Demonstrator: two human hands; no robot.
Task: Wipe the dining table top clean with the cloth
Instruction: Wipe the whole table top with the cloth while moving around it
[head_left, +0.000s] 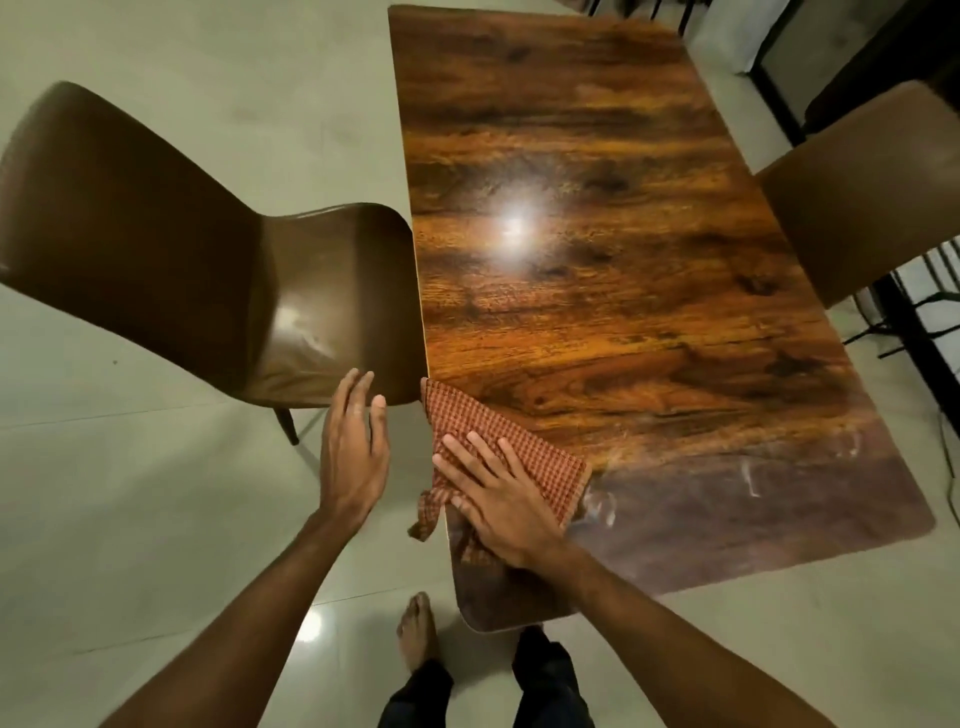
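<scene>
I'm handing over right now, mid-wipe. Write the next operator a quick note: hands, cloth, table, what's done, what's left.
Right hand: flat, fingers spread, pressing the cloth onto the table at its near left edge.
Left hand: open, holding nothing, off the table by the left chair seat.
Cloth: checked, bunched, one corner hanging over the left edge.
Done: unclear; the near end looks dull, with whitish streaks right of the cloth.
Left: probably wipe those streaks, then the far half.

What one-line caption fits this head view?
Right hand presses red checked cloth flat onto glossy wooden table; open left hand hovers beside brown chair.
</scene>
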